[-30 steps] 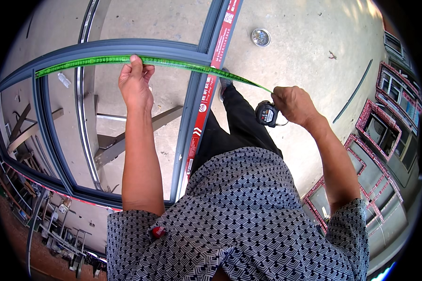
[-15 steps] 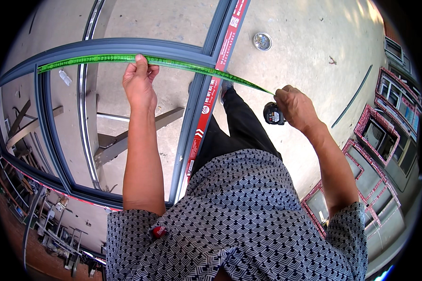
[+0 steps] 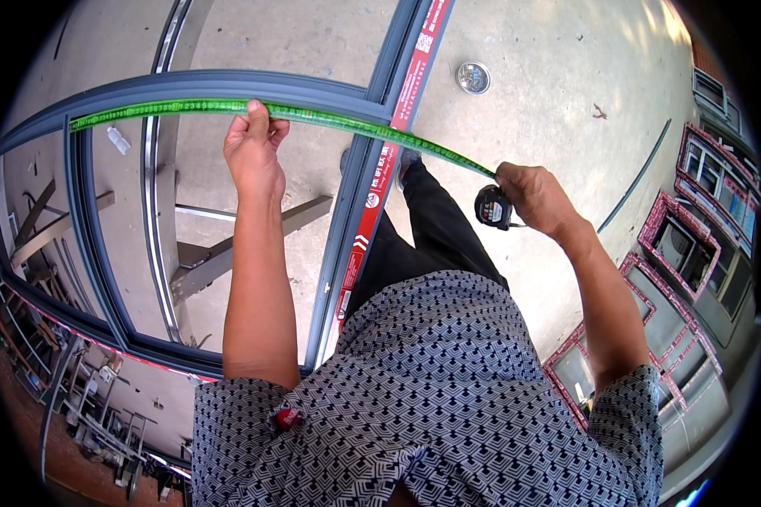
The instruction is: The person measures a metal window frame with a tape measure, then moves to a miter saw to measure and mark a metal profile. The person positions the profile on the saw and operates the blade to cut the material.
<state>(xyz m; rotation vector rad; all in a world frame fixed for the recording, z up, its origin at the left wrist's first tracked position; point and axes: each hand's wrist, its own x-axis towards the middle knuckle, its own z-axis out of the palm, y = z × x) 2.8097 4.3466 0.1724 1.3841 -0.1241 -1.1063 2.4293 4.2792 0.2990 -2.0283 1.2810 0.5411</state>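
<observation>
A green tape measure blade (image 3: 334, 122) stretches across a dark grey window frame (image 3: 271, 82), along its upper crossbar. At the left, the blade's end meets an upright bar of the frame. My left hand (image 3: 256, 156) is closed, pinching the blade between thumb and fingers partway along. Past the frame's right side, my right hand (image 3: 537, 198) grips the blade's other end with closed fingers. The black tape case (image 3: 492, 207) hangs just below those fingers, tilted. Red printed protective film (image 3: 376, 190) runs down the frame's right edge.
Metal support bars (image 3: 254, 245) lie beneath the frame. A round container of small parts (image 3: 473, 78) is on the floor ahead. Red-edged frames (image 3: 681, 245) lean at the right, near a thin dark strip (image 3: 638, 173). Tools and metal stock (image 3: 114, 422) crowd the lower left.
The right stretch of blade has turned, showing more of its marked face. My right hand and the case have shifted very slightly. My left hand keeps its pinch in nearly the same place.
</observation>
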